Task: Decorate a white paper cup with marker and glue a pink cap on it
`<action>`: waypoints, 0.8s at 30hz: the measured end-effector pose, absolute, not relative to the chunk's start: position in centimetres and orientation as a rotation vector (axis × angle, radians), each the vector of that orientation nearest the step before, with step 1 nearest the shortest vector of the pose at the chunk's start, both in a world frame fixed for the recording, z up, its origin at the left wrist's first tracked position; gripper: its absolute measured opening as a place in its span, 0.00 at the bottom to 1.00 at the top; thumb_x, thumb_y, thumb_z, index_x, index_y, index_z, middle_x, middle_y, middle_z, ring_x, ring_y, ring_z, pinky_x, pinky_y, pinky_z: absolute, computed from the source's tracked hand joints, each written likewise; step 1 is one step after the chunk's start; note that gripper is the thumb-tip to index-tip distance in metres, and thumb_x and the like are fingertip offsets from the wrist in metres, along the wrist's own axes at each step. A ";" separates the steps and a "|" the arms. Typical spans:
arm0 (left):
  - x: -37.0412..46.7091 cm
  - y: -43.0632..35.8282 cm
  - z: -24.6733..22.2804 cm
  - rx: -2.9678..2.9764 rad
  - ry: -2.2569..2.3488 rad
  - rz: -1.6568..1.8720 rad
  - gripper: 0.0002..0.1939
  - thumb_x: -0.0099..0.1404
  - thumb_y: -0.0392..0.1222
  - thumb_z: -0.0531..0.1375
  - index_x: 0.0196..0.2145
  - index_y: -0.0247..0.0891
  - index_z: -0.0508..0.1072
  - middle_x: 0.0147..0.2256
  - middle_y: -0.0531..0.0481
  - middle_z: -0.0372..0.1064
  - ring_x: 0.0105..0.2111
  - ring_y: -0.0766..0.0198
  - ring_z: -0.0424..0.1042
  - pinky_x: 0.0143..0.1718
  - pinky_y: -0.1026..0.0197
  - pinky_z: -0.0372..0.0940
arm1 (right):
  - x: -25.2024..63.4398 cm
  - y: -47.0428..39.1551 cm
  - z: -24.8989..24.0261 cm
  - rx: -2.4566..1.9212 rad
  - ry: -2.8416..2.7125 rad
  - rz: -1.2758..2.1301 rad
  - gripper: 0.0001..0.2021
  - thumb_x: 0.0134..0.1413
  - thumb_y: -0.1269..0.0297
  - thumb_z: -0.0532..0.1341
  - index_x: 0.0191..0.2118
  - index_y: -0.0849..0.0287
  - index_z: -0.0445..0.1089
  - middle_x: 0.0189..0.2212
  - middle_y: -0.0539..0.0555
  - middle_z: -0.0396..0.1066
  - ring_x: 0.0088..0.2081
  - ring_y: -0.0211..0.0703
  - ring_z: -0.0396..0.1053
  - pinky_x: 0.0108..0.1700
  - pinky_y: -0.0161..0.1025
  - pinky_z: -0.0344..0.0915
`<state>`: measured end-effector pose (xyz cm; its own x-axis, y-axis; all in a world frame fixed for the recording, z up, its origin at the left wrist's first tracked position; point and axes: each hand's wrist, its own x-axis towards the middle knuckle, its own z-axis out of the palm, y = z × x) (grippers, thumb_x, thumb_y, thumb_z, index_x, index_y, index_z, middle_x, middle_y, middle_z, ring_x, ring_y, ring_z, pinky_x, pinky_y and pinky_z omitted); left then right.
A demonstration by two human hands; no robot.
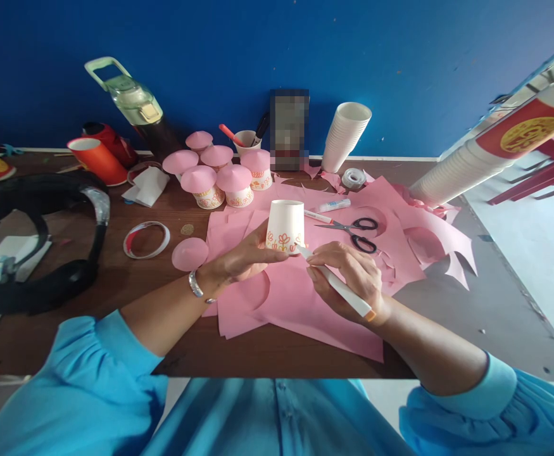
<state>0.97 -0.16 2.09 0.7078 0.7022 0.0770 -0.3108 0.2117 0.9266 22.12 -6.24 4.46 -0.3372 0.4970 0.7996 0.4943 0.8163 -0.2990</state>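
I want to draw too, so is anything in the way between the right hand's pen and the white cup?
Nothing visible. The right hand holds the pen with its tip at or almost at the cup. The left hand holds the cup's other side, and the scissors lie off to one side.

We note: cup (pixel 285 215), smooth matt paper | marker (pixel 346 293), smooth plastic | sheets (pixel 324 320), matt paper | scissors (pixel 349 227), metal with glossy plastic | bracelet (pixel 194 284), shiny metal | sleeves (pixel 77 380), gathered cloth | surface (pixel 186 354), wood-look | wall (pixel 186 50), smooth
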 end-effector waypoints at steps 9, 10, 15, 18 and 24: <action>1.0 0.0 1.8 1.146 0.382 0.740 0.19 0.58 0.56 0.76 0.42 0.43 0.82 0.48 0.47 0.77 0.51 0.52 0.76 0.55 0.51 0.71 | 22.1 -6.3 4.4 -0.770 -1.994 -0.010 0.12 0.64 0.78 0.63 0.48 0.55 0.68 0.32 0.50 0.77 0.31 0.40 0.78 0.33 0.36 0.76; 1.0 -0.1 1.9 1.147 0.384 0.737 0.20 0.58 0.56 0.76 0.42 0.43 0.82 0.48 0.47 0.77 0.51 0.52 0.76 0.55 0.51 0.71 | 22.1 -6.3 4.4 -0.770 -1.996 -0.009 0.12 0.64 0.78 0.63 0.48 0.56 0.68 0.32 0.50 0.77 0.31 0.40 0.78 0.33 0.36 0.77; 1.0 -0.4 2.6 1.170 0.393 0.735 0.15 0.61 0.54 0.74 0.37 0.43 0.81 0.49 0.47 0.77 0.56 0.50 0.74 0.57 0.48 0.71 | 22.1 -6.3 4.2 -0.765 -2.000 0.011 0.14 0.62 0.79 0.62 0.49 0.55 0.69 0.33 0.50 0.78 0.31 0.40 0.79 0.33 0.36 0.76; 1.0 -0.4 2.5 1.171 0.372 0.739 0.15 0.61 0.55 0.74 0.40 0.45 0.82 0.49 0.47 0.77 0.58 0.48 0.74 0.57 0.47 0.71 | 22.0 -6.3 4.3 -0.762 -2.008 0.010 0.14 0.62 0.79 0.62 0.48 0.55 0.69 0.32 0.50 0.78 0.30 0.40 0.78 0.33 0.36 0.76; 0.7 -0.1 1.9 1.159 0.362 0.732 0.13 0.61 0.55 0.74 0.36 0.45 0.82 0.50 0.49 0.78 0.56 0.50 0.76 0.60 0.46 0.72 | 22.3 -6.3 4.6 -0.735 -1.983 -0.001 0.11 0.63 0.78 0.62 0.46 0.55 0.69 0.31 0.50 0.76 0.30 0.40 0.78 0.33 0.36 0.77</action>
